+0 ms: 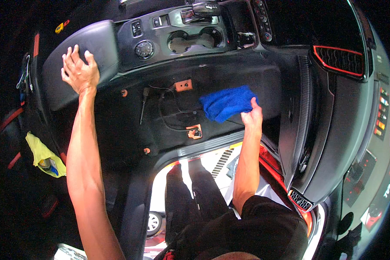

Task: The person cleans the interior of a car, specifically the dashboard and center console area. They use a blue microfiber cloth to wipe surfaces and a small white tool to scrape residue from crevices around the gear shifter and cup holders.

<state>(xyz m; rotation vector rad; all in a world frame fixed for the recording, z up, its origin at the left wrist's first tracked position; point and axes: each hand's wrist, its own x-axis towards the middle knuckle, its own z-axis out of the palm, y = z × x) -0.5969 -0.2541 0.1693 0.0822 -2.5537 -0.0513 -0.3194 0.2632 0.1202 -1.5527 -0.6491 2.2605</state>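
My right hand [253, 115] grips one end of a blue cloth [228, 101], which hangs above the dark carpeted floor [188, 107] of a car's front footwell. My left hand [80, 69] rests with spread fingers on the black padded armrest [99, 39] of the centre console and holds nothing. Below the cloth, a cable runs across the carpet. An orange bracket [194, 131] sits by the door sill, and another orange bracket [183, 85] is nearer the console. A screwdriver [144, 104] lies to the left of these.
The console holds a rotary dial [144, 49], cup holders [195, 41] and a gear lever [206, 9]. A dashboard [339, 120] with red-trimmed vents borders the right. At left are a yellow cloth [45, 154] around some items and a yellow-and-red object [61, 27]. The door sill [211, 142] crosses below.
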